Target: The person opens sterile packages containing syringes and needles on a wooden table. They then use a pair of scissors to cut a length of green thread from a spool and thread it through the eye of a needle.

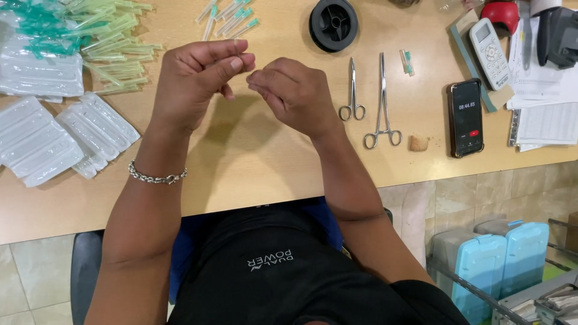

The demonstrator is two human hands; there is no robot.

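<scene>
- Wooden counter [253,162]: one, bearing everything below; both hands raised just above its middle.
- Clear blister trays [57,135]: a loose overlapping heap at the left edge, too layered to count, nearer the left hand.
- Green-capped needles [111,45]: a large pile at upper left, uncountable; long axes mostly running left to right, lying up and left of the left hand.
- Smaller cluster of capped needles [229,18]: about five, just beyond the fingertips, tilted diagonally.
- Left hand [198,81] and right hand [292,90]: two, fingertips nearly meeting, each curled tight into a pinch; something very fine seems held between them, too small to identify.
- Black smartphone [465,117]: one, well right of the right hand.
- Black spool [333,23]: one, beyond the right hand.
- Steel forceps [382,105]: one, and small scissors [352,93]: one; side by side, long axes pointing away, handles nearest, right of the right hand.
- Two capped needles [407,62]: beside the forceps tip.
</scene>
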